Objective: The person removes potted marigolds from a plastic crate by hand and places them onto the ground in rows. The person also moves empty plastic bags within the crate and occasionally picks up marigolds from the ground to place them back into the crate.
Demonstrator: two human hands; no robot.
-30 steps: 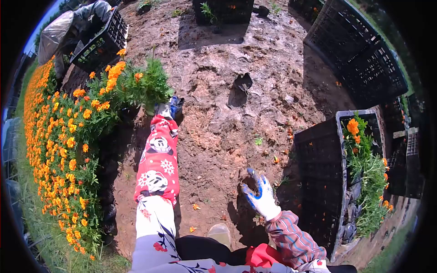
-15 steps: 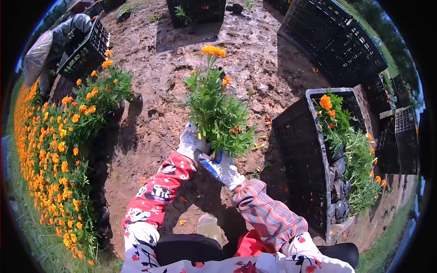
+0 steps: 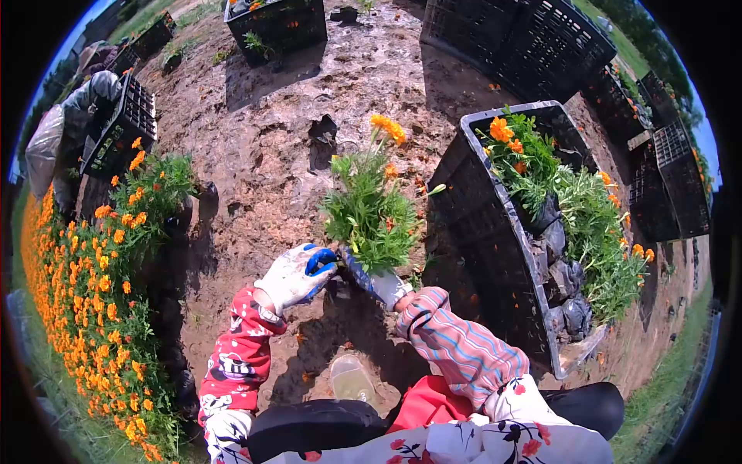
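Note:
A marigold plant (image 3: 375,213) with orange blooms and feathery green leaves stands upright in front of me. My right hand (image 3: 379,282), in a white and blue glove, grips it low, beneath the leaves. Just left of the stem is my left hand (image 3: 297,274), gloved alike, its blue fingertips curled together against something dark at the plant's base. What those fingers hold is too dark and partly hidden to make out. The plant's root end is mostly hidden by leaves, hands and shadow.
A black crate (image 3: 495,240) at right holds marigolds in dark bags. Dense marigolds (image 3: 100,309) line the left. A black plastic piece (image 3: 323,131) lies on the soil ahead. More crates (image 3: 518,46) stand behind. Another person (image 3: 58,139) bends by a crate at far left.
My left hand has moved left, away from the leaves, and its fingers have curled. My right hand still grips the marigold plant. The whole view has turned, shifting the crates leftward.

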